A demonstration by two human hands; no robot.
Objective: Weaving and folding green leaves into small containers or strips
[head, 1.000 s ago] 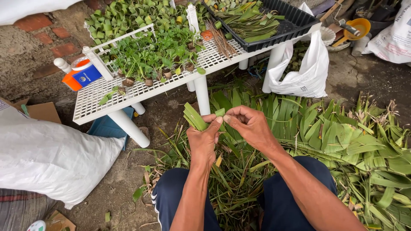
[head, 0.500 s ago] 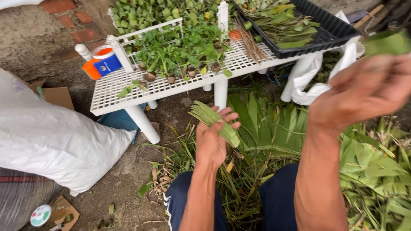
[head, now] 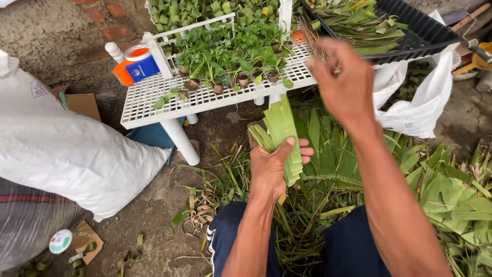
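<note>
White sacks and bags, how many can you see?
2. A big white sack lies on the ground at the left, and a smaller white plastic bag hangs at the right, under the black tray. Others may be hidden.

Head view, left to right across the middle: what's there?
White sack → white table leg → left hand gripping cut green leaf strips → right hand → white plastic bag.

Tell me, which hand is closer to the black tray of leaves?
Right. The right hand is raised at the white rack's edge, just beside the black tray. The left hand is lower down, gripping a bundle of green leaf strips.
</note>
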